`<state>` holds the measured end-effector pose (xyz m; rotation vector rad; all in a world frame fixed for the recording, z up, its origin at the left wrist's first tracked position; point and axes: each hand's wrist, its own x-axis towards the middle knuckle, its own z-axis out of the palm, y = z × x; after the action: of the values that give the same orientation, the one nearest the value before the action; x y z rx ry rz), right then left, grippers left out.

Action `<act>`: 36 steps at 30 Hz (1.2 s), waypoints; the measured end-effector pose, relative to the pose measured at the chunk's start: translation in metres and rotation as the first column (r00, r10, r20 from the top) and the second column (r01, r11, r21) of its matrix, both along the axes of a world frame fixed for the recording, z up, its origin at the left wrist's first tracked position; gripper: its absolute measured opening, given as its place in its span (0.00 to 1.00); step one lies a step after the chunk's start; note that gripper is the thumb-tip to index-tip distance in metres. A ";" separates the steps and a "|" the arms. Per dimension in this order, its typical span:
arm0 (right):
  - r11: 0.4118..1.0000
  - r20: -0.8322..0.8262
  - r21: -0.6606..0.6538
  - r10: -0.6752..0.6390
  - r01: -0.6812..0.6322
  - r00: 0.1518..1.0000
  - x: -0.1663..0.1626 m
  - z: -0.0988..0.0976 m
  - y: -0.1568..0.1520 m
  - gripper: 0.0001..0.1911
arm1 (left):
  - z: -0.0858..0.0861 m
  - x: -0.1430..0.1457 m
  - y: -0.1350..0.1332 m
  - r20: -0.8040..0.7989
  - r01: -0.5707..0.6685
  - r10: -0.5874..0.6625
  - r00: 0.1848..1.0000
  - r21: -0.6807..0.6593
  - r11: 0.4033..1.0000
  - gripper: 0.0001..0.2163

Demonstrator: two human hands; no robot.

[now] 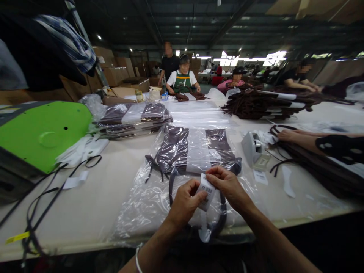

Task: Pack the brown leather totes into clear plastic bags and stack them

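The small white barcode label (207, 191) was pinched from both sides. The left hand (184, 203) pressed thumb and forefinger together on its lower left part, and the right hand (227, 185) nipped its upper right corner, with the other fingers of both hands curled in. The label was held just above the clear plastic bag (142, 204), at the middle of the near side of the table. Under the hands a dark curved strap (222, 218) looped toward the near table edge, and a loose flap of the bag hung over that edge. Inside the bag, just beyond the hands, lay the dark brown folded fabric piece (174, 148), crossed by a white paper band (199, 151). The cream table top (93, 204) lay bare to the left of the bag as far as the thin black cords (42, 201) and the bright green machine plate (42, 132) at the left. To the right the room was tighter. A white plastic device (251, 148) stood just beside the bag, and past it a co-worker's forearm (301, 139) rested on a heap of dark straps. A stack of bagged dark goods (133, 117) sat farther off to the left. Both forearms rose from below the near edge and converged, palms turned toward each other.
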<state>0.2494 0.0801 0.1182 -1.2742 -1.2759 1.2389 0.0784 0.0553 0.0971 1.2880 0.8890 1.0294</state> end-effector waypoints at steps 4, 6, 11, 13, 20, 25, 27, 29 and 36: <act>0.963 0.332 0.242 0.034 -0.120 0.943 0.006 -0.003 -0.006 0.14 | 0.000 -0.002 0.002 0.035 -0.073 0.074 0.997 -0.027 0.997 0.10; 0.927 0.427 0.327 0.031 -0.186 0.904 0.008 -0.004 -0.011 0.13 | -0.001 -0.004 0.003 0.051 -0.096 0.097 0.994 -0.023 0.995 0.10; 0.886 0.476 0.409 -0.002 -0.220 0.879 0.002 -0.008 -0.018 0.10 | -0.011 -0.004 0.008 0.053 -0.189 0.190 0.980 -0.011 0.982 0.15; 0.884 0.471 0.421 -0.023 -0.203 0.882 -0.001 -0.010 -0.018 0.09 | -0.015 -0.005 0.010 0.012 -0.202 0.202 0.979 -0.014 0.979 0.22; 0.878 0.420 0.455 -0.063 -0.149 0.905 -0.005 -0.011 -0.018 0.08 | -0.014 -0.009 0.011 -0.191 -0.131 0.155 0.969 0.133 0.982 0.13; 0.919 0.393 0.388 -0.092 -0.074 0.915 0.000 -0.008 -0.015 0.08 | -0.012 -0.010 0.008 -0.292 -0.191 0.446 0.846 0.614 0.766 0.09; 0.956 0.394 0.293 -0.133 0.013 0.909 0.003 -0.006 -0.014 0.11 | -0.012 -0.015 0.009 -0.289 -0.166 0.581 0.761 0.779 0.605 0.07; 0.993 0.360 0.116 -0.076 0.036 0.930 0.003 -0.006 -0.015 0.14 | -0.011 -0.020 0.010 -0.263 -0.114 0.680 0.684 0.882 0.456 0.04; 0.973 -0.303 -0.225 -0.010 -0.061 0.953 -0.032 -0.028 -0.028 0.21 | -0.013 -0.014 0.010 -0.199 0.001 0.717 0.669 0.964 0.266 0.04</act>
<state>0.2172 0.0520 0.0905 -1.1737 -0.9500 1.5714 0.0644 0.0656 0.0836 2.6357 1.2212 1.6885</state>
